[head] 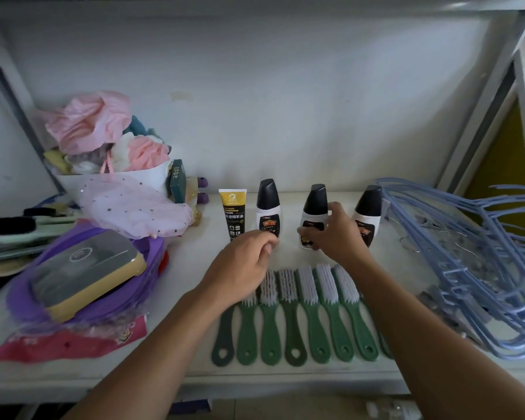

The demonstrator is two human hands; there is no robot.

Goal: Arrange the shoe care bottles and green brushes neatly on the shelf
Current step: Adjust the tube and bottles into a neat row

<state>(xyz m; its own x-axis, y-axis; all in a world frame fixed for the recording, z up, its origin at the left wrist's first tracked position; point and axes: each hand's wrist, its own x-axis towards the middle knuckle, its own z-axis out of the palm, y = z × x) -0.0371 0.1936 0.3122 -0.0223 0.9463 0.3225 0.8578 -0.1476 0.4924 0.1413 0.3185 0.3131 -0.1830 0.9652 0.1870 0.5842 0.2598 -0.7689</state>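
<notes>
Three white shoe care bottles with black caps stand upright in a row on the white shelf (194, 268): a left bottle (268, 207), a middle bottle (314, 209) and a right bottle (368, 207). A yellow and black tube (232, 212) stands left of them. My right hand (334, 231) wraps around the middle bottle's lower body. My left hand (246, 259) hovers with fingers curled just below the left bottle, holding nothing visible. Several green brushes (309, 313) with white bristles lie side by side near the front edge, handles toward me.
A pile of blue hangers (473, 262) fills the right side. At left sit a purple bag with a yellow-rimmed box (88, 268), a white basket of pink cloths (109, 153) and black-bristled brushes (15, 228). The shelf's back wall rises close behind the bottles.
</notes>
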